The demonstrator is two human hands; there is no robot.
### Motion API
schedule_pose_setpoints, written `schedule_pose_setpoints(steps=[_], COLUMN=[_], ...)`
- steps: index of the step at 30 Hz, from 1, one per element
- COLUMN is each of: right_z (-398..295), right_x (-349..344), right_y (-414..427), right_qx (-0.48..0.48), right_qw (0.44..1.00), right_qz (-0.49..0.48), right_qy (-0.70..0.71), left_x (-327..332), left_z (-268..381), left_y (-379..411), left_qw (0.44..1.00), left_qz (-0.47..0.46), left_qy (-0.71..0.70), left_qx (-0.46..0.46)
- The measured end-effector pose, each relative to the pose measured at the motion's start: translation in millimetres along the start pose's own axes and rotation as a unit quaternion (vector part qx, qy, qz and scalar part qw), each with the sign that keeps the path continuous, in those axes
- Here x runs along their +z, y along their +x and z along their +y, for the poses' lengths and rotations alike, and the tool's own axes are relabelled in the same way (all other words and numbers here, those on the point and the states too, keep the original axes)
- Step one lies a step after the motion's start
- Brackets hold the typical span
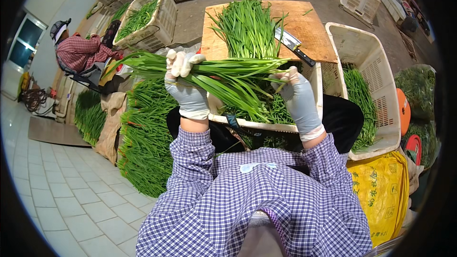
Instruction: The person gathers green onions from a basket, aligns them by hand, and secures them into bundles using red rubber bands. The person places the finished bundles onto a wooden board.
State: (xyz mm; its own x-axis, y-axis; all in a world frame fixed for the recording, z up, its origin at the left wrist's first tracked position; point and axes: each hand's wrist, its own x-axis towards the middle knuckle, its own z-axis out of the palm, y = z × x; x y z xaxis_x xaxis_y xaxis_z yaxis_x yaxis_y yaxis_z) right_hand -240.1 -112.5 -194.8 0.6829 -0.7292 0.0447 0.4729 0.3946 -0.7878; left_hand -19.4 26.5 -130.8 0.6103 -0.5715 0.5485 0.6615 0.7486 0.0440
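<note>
My gloved left hand [185, 82] is closed around a bunch of garlic chives [228, 71], whose leafy ends point left and pale stem ends point right. At those stem ends, the fingertips of my gloved right hand [296, 89] pinch some thin stalks. The bunch is held above a white plastic crate [264, 125] between my knees, with loose greens inside. Just beyond, a wooden board [303, 14] carries a pile of chives [248, 28] and a kitchen knife [294, 45] with a black handle. The handle reaches over the board's near right edge.
Tied chive bundles [146, 139] are stacked at my left. A tall white crate [375, 53] with chives stands at my right, beside a yellow woven sack [380, 196]. Ahead left is another filled crate [157, 25]. A person in a checked shirt [84, 50] sits further left.
</note>
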Motion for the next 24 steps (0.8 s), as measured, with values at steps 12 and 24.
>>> schedule_pose_setpoints(steps=[12, 24], right_z=[-44.6, -54.8], right_x=[22.8, -59.3], right_y=[10.5, 23.1], right_qx=[-0.191, 0.176], right_qw=[0.832, 0.730], right_qz=[-0.036, 0.086], right_qy=[-0.520, -0.654], left_x=[4.9, 19.7], left_z=[7.1, 28.0], left_y=[7.2, 10.4], left_qw=[0.999, 0.998], left_qz=[-0.027, 0.007], left_qy=[-0.017, -0.064], left_qx=[-0.007, -0.024])
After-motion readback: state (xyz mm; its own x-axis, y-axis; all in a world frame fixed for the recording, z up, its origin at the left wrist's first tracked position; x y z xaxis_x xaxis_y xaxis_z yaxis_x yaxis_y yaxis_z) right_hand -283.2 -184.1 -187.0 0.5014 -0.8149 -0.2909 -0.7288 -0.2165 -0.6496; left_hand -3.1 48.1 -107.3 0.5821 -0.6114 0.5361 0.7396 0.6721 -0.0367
